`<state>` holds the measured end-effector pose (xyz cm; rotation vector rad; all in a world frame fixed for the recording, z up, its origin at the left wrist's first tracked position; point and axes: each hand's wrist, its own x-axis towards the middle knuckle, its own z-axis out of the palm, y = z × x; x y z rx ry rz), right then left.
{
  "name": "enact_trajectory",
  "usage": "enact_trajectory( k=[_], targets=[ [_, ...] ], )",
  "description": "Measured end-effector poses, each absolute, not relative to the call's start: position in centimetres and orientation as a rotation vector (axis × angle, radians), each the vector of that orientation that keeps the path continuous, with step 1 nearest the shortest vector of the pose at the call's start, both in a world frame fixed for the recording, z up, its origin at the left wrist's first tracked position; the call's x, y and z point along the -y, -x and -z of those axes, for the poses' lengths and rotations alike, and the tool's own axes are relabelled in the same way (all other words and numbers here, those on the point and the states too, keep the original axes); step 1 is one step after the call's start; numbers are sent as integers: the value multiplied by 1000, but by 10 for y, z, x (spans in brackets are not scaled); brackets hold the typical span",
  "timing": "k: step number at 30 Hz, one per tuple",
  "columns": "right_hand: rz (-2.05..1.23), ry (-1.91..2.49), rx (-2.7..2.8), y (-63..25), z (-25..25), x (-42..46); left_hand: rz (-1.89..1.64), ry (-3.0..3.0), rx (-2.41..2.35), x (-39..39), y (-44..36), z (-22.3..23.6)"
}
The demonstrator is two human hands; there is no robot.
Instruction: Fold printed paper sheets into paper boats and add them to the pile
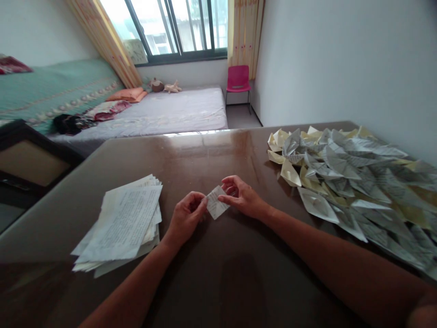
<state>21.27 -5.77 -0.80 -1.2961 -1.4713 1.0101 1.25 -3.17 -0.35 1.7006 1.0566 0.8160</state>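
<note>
Between my two hands is a small folded paper (217,207), whitish with printed or written lines, held as a tilted square just above the table. My left hand (187,215) pinches its left corner between thumb and fingers. On the other side, my right hand (243,197) has its thumb on the front of the paper's upper right edge, with the fingers curled behind it. Which layers of the fold the right fingers touch is hidden.
A stack of printed sheets (123,223) lies on the glossy brown table (191,159) at the left. Along the right side spreads a large heap of folded paper boats (341,164), white and yellowish. Beyond the table are a bed (191,107) and a pink chair (238,78).
</note>
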Motion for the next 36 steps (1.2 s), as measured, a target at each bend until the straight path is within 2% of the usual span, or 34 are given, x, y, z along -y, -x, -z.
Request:
enact_trajectory(
  k=[4, 6, 12, 16, 21, 27, 36],
  targets=[
    [-1135, 1251, 1450, -211, 12, 59, -830, -1532, -972, 31, -15, 6],
    [-1053, 1257, 1523, -210, 11, 61, -821, -1603, -959, 32, -15, 9],
    [-156, 1508, 2070, -214, -5, 69, -1045, -2346, -1136, 33, -10, 9],
    [111, 1505, 2389, -215, -9, 71, -838, -2752, -989, 35, -8, 5],
    [-61, 1416, 2552, -226, -8, 67, -590, -2818, -880, 33, -8, 6],
    [-462, 1282, 2406, -245, -7, 61, -568, -2705, -935, 28, -7, 7],
    [-501, 1630, 2025, -230, 10, 60, -556, -2487, -1182, 19, -15, 11]
  ],
)
